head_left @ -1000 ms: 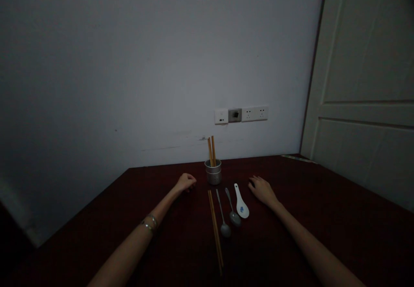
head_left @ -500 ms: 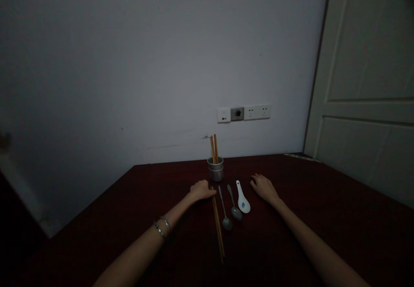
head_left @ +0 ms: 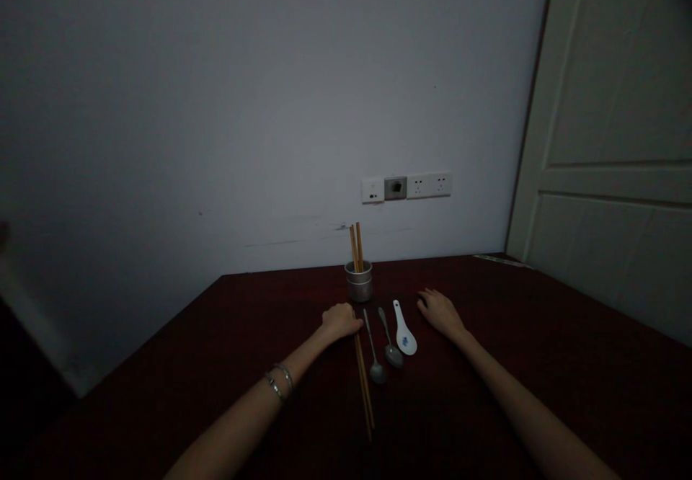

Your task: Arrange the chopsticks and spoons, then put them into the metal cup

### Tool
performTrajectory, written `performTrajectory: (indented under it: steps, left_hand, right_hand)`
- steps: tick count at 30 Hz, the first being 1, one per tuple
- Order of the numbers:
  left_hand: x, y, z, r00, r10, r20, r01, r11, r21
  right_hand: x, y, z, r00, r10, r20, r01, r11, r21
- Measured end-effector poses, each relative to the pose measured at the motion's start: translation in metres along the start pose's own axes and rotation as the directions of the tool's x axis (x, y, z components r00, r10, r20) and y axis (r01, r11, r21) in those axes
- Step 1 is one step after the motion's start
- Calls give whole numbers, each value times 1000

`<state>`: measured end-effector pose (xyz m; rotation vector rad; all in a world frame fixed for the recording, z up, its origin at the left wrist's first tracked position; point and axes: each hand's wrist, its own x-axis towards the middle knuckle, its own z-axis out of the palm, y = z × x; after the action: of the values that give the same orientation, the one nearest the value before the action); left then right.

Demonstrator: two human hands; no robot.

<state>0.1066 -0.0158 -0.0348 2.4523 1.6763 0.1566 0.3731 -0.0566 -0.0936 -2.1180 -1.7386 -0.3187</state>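
Observation:
My left hand (head_left: 340, 321), with bracelets at the wrist, is closed at the top end of a pair of wooden chopsticks (head_left: 364, 383) lying on the dark red table. Its thumb crosses over them, and the curled fingers are partly hidden. To their right lie a long-handled metal spoon (head_left: 377, 372), a second metal spoon (head_left: 394, 354) and a white soup spoon (head_left: 406, 341) with a blue mark. My right hand (head_left: 440, 312) rests flat on the table beside the white spoon, fingers apart, holding nothing.
A metal cup (head_left: 359, 287) with several chopsticks (head_left: 357, 246) upright in it stands behind the spoons. The table (head_left: 270, 300) meets a pale wall with sockets (head_left: 429, 185). A panelled door (head_left: 610, 127) is on the right.
My left hand has shifted slightly right and now covers the chopsticks' top end more fully. My right hand, the spoons and the cup stay where they were.

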Motion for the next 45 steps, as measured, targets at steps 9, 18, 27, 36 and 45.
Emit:
performTrajectory:
  steps: [9,18,27,36,45]
  left_hand:
    - [0,0,4,1000,-16,-22,15,999,-43]
    - [-2,6,-38,990,-18,-139,-2,990,-141]
    - [-18,24,-104,864,87,-496,-223,949,-222]
    - [-39,36,-116,747,113,-655,-298,938,-178]
    - [-50,35,-118,722,135,-678,-357,913,-198]
  right_hand:
    - [1,1,0,1000,4,19,-4,1000,24]
    - [-1,-1,-3,1000,23,1,-23,993,117]
    - [17,-18,-59,963,264,-55,-145,681,718]
    - [-13,-150,-153,927,-335,167,-159,51,986]
    - [-31,-168,-134,905,-363,220,-199,93,976]
